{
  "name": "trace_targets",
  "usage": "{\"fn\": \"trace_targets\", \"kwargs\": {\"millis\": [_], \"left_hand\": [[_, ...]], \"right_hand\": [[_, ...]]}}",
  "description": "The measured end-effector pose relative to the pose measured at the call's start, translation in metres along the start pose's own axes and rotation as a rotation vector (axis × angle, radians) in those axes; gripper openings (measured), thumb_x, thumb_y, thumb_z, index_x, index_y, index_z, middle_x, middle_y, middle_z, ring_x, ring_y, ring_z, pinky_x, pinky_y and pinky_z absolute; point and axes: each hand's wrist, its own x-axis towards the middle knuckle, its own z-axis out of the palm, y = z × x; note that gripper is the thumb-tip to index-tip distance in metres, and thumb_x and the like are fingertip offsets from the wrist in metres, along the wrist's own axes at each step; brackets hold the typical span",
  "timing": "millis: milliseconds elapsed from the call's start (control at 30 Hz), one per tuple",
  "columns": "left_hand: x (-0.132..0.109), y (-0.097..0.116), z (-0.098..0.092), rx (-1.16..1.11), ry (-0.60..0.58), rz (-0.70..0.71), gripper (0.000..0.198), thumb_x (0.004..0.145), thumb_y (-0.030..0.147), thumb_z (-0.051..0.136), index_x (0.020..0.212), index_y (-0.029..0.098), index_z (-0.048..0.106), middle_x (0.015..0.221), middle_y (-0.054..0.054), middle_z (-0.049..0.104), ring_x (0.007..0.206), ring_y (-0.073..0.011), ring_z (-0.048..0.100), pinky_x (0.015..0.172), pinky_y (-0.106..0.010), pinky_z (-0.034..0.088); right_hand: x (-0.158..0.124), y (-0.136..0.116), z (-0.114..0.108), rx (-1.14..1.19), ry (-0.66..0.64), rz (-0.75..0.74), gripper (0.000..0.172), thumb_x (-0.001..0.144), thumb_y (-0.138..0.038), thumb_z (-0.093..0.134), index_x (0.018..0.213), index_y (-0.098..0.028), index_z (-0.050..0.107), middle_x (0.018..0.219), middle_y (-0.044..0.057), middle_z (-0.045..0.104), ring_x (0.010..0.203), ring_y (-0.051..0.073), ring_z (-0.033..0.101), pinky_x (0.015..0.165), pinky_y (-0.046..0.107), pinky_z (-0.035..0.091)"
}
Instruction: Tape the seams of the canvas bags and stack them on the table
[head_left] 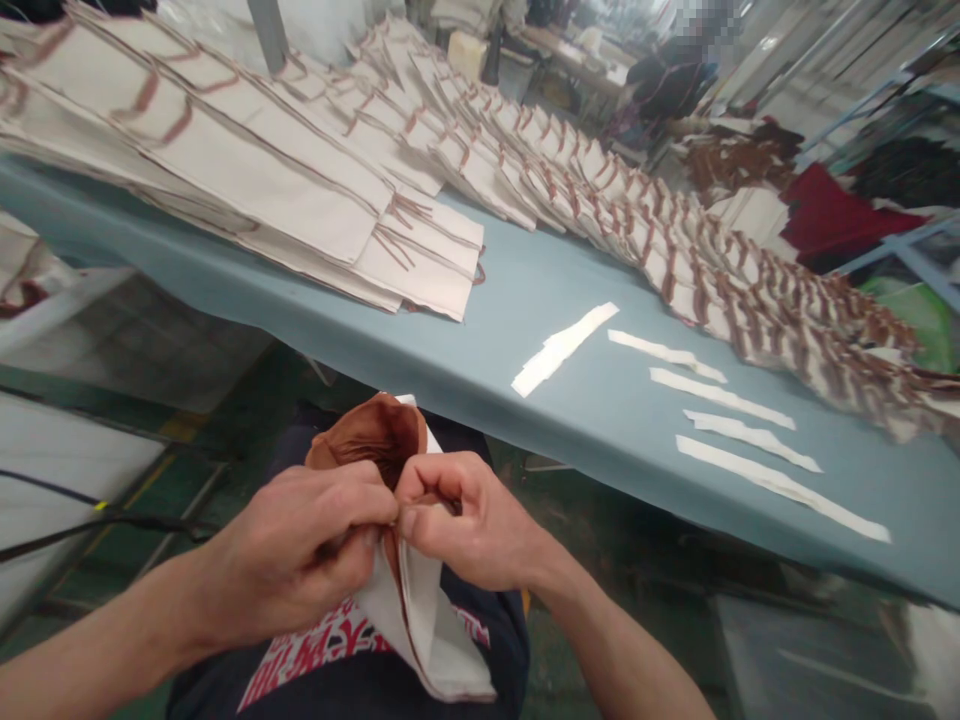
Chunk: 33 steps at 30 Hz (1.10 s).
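In front of my body is a cream fabric pouch (424, 600) with a brown lining (375, 425) showing at its open mouth. My left hand (315, 540) is closed, pinching the pouch's brown edge from the left. Opposite it, my right hand (461, 520) pinches the same edge with thumb and forefinger. The fingertips of both hands meet there, and whatever small detail lies between them is hidden. Below the hands, the cream body of the pouch hangs down over dark clothing with red and white print.
A blue-covered table (517, 290) runs across the view. It bears a stack of cream fabric pieces (300, 180) with brown cords, long rows of similar overlapping pieces (570, 180), and several white strips (562, 350). Behind it, a person (667, 80) is at the back.
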Motion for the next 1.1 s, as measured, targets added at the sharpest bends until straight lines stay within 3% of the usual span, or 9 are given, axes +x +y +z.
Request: {"fn": "trace_targets", "kwargs": {"millis": [200, 267, 333, 467, 600, 667, 867, 967, 1100], "left_hand": [[-0.006, -0.01, 0.001, 0.094, -0.039, 0.116, 0.034, 0.101, 0.0, 0.05, 0.115, 0.03, 0.058, 0.077, 0.005, 0.065, 0.06, -0.016, 0.061, 0.058, -0.03, 0.041], [-0.007, -0.01, 0.001, 0.092, -0.044, 0.113, 0.031, 0.101, 0.003, 0.051, 0.114, 0.03, 0.062, 0.08, 0.003, 0.071, 0.063, -0.0168, 0.066, 0.06, -0.03, 0.045], [-0.007, -0.009, 0.001, 0.115, -0.065, 0.111, 0.027, 0.103, 0.006, 0.051, 0.109, 0.029, 0.064, 0.083, 0.001, 0.075, 0.066, -0.0177, 0.07, 0.062, -0.03, 0.048], [-0.005, -0.009, 0.003, 0.154, -0.026, 0.157, 0.025, 0.106, 0.007, 0.051, 0.109, 0.029, 0.064, 0.082, 0.001, 0.075, 0.064, -0.0182, 0.069, 0.061, -0.031, 0.047], [-0.006, -0.01, 0.006, 0.075, 0.065, 0.198, 0.032, 0.106, 0.004, 0.048, 0.12, 0.027, 0.065, 0.079, 0.001, 0.073, 0.062, -0.0184, 0.068, 0.059, -0.031, 0.046], [-0.007, -0.01, 0.006, 0.081, 0.027, 0.19, 0.033, 0.106, 0.004, 0.047, 0.123, 0.027, 0.064, 0.079, 0.001, 0.073, 0.063, -0.0191, 0.07, 0.061, -0.031, 0.048], [-0.006, -0.008, 0.006, 0.077, 0.056, 0.189, 0.035, 0.094, 0.001, 0.05, 0.114, 0.028, 0.058, 0.074, 0.003, 0.07, 0.057, -0.0189, 0.066, 0.058, -0.032, 0.048], [-0.004, -0.006, 0.007, 0.01, 0.026, 0.109, 0.036, 0.091, -0.003, 0.049, 0.106, 0.03, 0.053, 0.073, 0.006, 0.067, 0.054, -0.0158, 0.062, 0.055, -0.029, 0.046], [-0.002, 0.0, 0.008, -0.062, 0.126, -0.02, 0.028, 0.102, 0.004, 0.046, 0.106, 0.03, 0.053, 0.072, 0.006, 0.065, 0.056, -0.016, 0.063, 0.058, -0.031, 0.049]], "right_hand": [[-0.005, -0.006, -0.009, -0.123, -0.112, 0.014, 0.019, 0.093, -0.028, 0.064, 0.076, -0.024, 0.056, 0.068, -0.006, 0.043, 0.063, 0.013, 0.036, 0.057, 0.026, 0.03], [-0.006, -0.004, -0.011, -0.101, -0.144, -0.037, 0.032, 0.103, -0.034, 0.063, 0.074, -0.025, 0.052, 0.071, -0.005, 0.042, 0.066, 0.014, 0.037, 0.06, 0.028, 0.032], [-0.007, 0.002, -0.011, -0.008, -0.157, -0.04, 0.05, 0.11, -0.054, 0.067, 0.074, -0.025, 0.048, 0.071, -0.005, 0.039, 0.066, 0.014, 0.035, 0.06, 0.028, 0.03], [-0.005, 0.016, -0.004, 0.196, -0.139, -0.033, 0.068, 0.098, -0.078, 0.082, 0.073, -0.024, 0.049, 0.067, -0.008, 0.035, 0.061, 0.01, 0.026, 0.054, 0.027, 0.021], [-0.003, 0.02, 0.002, 0.27, -0.122, -0.055, 0.067, 0.094, -0.073, 0.09, 0.072, -0.022, 0.053, 0.064, -0.01, 0.035, 0.059, 0.008, 0.024, 0.052, 0.026, 0.019], [-0.003, 0.02, 0.002, 0.285, -0.126, -0.054, 0.067, 0.093, -0.071, 0.092, 0.071, -0.021, 0.055, 0.063, -0.01, 0.035, 0.058, 0.008, 0.024, 0.052, 0.026, 0.02], [-0.006, 0.022, 0.002, 0.282, -0.095, -0.04, 0.062, 0.092, -0.067, 0.096, 0.073, -0.02, 0.058, 0.064, -0.009, 0.038, 0.058, 0.008, 0.026, 0.051, 0.025, 0.02], [-0.008, 0.023, 0.002, 0.262, -0.066, -0.05, 0.064, 0.092, -0.069, 0.095, 0.073, -0.02, 0.059, 0.064, -0.009, 0.039, 0.058, 0.008, 0.027, 0.051, 0.025, 0.021], [-0.011, 0.017, -0.002, 0.215, -0.069, -0.069, 0.062, 0.092, -0.068, 0.094, 0.073, -0.02, 0.06, 0.062, -0.009, 0.04, 0.057, 0.008, 0.028, 0.051, 0.025, 0.021]]}}
